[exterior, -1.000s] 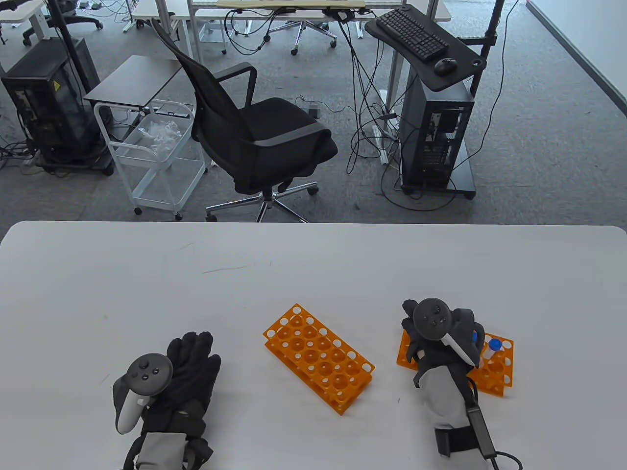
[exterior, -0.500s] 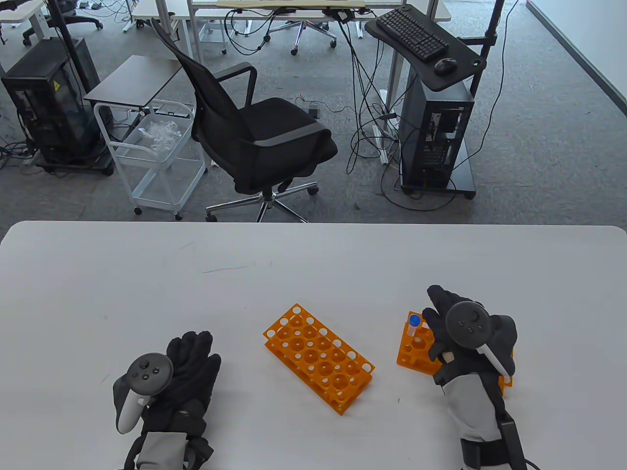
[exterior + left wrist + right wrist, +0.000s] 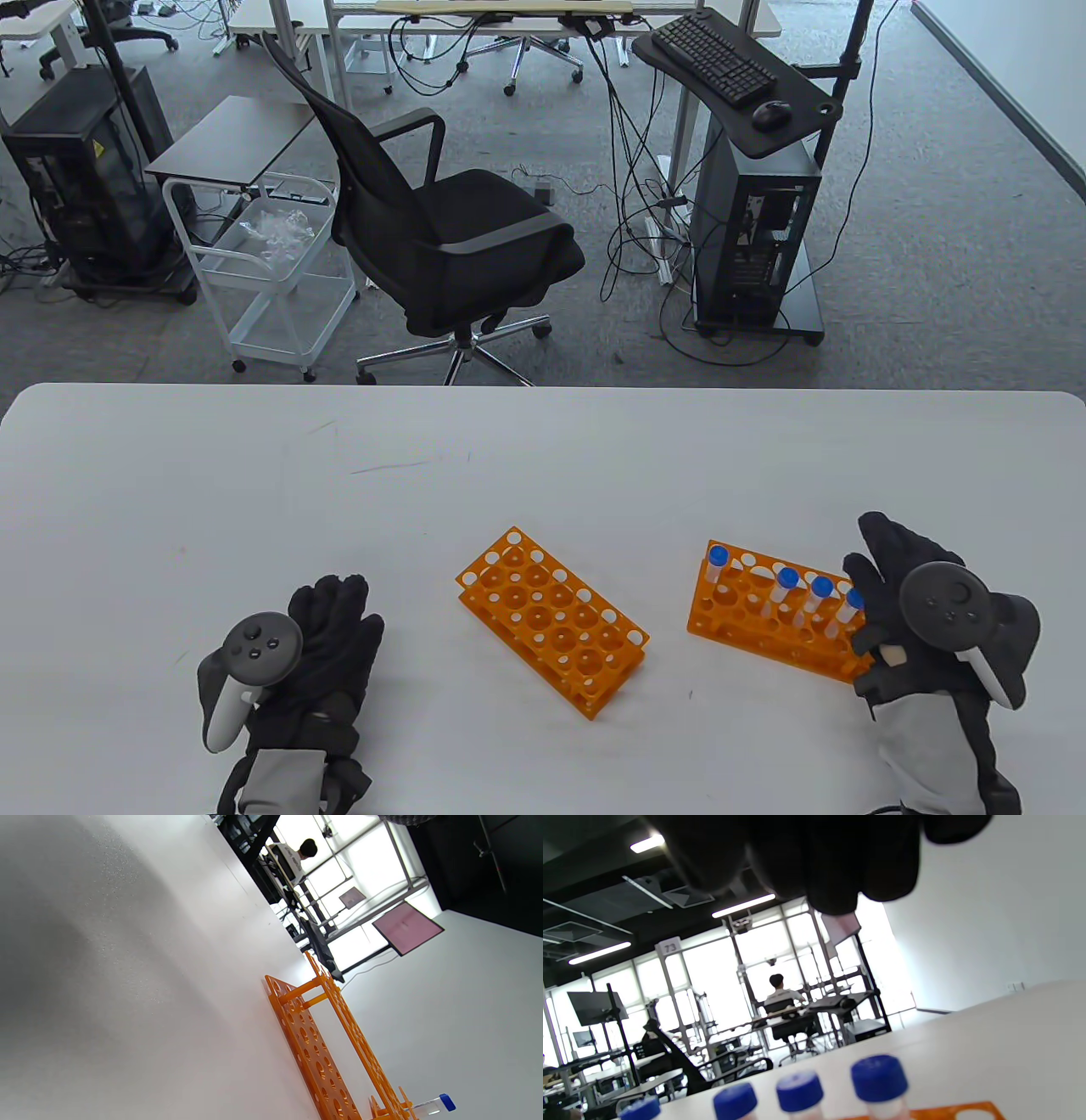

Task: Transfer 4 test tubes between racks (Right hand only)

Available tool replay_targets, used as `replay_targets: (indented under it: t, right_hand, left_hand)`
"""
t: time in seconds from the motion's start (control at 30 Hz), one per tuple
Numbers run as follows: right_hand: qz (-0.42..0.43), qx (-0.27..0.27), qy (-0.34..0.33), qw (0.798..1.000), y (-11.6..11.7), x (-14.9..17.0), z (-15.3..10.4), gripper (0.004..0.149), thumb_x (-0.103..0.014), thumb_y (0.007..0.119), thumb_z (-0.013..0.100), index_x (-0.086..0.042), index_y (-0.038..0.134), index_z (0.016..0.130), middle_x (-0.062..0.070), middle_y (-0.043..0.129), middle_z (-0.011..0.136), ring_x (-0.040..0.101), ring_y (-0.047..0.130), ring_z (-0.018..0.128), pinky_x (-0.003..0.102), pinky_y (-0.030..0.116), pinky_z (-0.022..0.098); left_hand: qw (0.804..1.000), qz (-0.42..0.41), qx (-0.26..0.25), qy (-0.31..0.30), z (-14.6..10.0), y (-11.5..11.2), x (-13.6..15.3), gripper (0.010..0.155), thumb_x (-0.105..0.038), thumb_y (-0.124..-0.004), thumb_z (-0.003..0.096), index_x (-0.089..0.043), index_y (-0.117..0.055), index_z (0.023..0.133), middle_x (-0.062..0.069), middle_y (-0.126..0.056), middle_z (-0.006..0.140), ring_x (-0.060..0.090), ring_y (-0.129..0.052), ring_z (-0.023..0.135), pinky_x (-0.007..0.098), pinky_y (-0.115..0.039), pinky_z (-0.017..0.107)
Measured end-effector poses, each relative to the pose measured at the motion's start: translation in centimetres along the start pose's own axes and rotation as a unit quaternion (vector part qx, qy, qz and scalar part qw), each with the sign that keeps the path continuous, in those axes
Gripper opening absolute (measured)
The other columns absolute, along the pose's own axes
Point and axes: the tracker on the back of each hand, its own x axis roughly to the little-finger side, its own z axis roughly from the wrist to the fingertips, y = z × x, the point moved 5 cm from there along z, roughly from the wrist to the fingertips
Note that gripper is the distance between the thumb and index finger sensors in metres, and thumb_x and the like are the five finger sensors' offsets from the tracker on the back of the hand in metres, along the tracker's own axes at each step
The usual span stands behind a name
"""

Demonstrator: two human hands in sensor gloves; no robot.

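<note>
An empty orange rack (image 3: 552,632) lies at the table's middle and also shows in the left wrist view (image 3: 322,1043). A second orange rack (image 3: 747,624) to its right holds several upright blue-capped test tubes (image 3: 787,581). My right hand (image 3: 920,624) is at that rack's right end, its fingers (image 3: 878,556) beside the rightmost tube (image 3: 853,601). In the right wrist view my fingertips (image 3: 835,866) hang above the blue caps (image 3: 879,1073) and hold nothing. My left hand (image 3: 318,649) rests on the table at the left, empty.
The white table's (image 3: 254,509) far edge runs across the middle of the table view. Beyond it stand an office chair (image 3: 441,229), a white cart (image 3: 271,272) and a computer stand (image 3: 755,212).
My right hand has moved right, from the left end of the right rack to its right end, uncovering the tubes. The left hand has not moved.
</note>
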Motion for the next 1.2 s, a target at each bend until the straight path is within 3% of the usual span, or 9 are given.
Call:
replay_targets:
  t: [0.17, 0.43, 0.8, 1.2]
  right_hand:
    - [-0.001, 0.009, 0.003, 1.0, 0.0, 2.2, -1.2, 0.056, -0.036, 0.075, 0.05, -0.012, 0.071, 0.1, 0.02, 0.079, 0.099, 0.048, 0.072, 0.088, 0.068, 0.052, 0.065]
    - [0.002, -0.012, 0.022, 1.0, 2.0, 5.2, -2.6, 0.058, -0.037, 0.074, 0.05, -0.012, 0.068, 0.102, 0.02, 0.075, 0.102, 0.048, 0.069, 0.091, 0.068, 0.051, 0.065]
    - [-0.021, -0.035, 0.029, 0.999, 4.6, 6.9, -3.2, 0.057, -0.036, 0.074, 0.05, -0.014, 0.066, 0.103, 0.019, 0.071, 0.105, 0.046, 0.065, 0.095, 0.068, 0.049, 0.066]
    - [-0.024, -0.032, 0.035, 0.999, 4.9, 7.9, -3.6, 0.057, -0.034, 0.074, 0.05, -0.014, 0.065, 0.102, 0.018, 0.071, 0.105, 0.045, 0.065, 0.094, 0.068, 0.049, 0.066]
  left_hand:
    - [1.0, 0.005, -0.001, 0.005, 0.0, 0.0, 0.0, 0.069, -0.066, -0.045, 0.0563, -0.043, -0.016, 0.115, -0.011, 0.001, 0.119, 0.012, 0.019, 0.105, 0.04, 0.016, 0.075]
    - [1.0, 0.013, -0.002, 0.012, 0.0, -0.2, 0.1, 0.069, -0.066, -0.045, 0.0564, -0.044, -0.016, 0.115, -0.011, 0.001, 0.119, 0.011, 0.019, 0.105, 0.04, 0.016, 0.075]
    - [0.999, 0.018, -0.004, 0.026, 0.0, -0.2, 0.3, 0.069, -0.066, -0.045, 0.0562, -0.044, -0.016, 0.115, -0.011, 0.001, 0.119, 0.011, 0.019, 0.105, 0.04, 0.016, 0.075]
    - [0.999, 0.03, 0.003, 0.03, 0.2, -0.6, 0.2, 0.069, -0.066, -0.045, 0.0563, -0.044, -0.016, 0.115, -0.011, 0.001, 0.119, 0.011, 0.02, 0.105, 0.04, 0.016, 0.075]
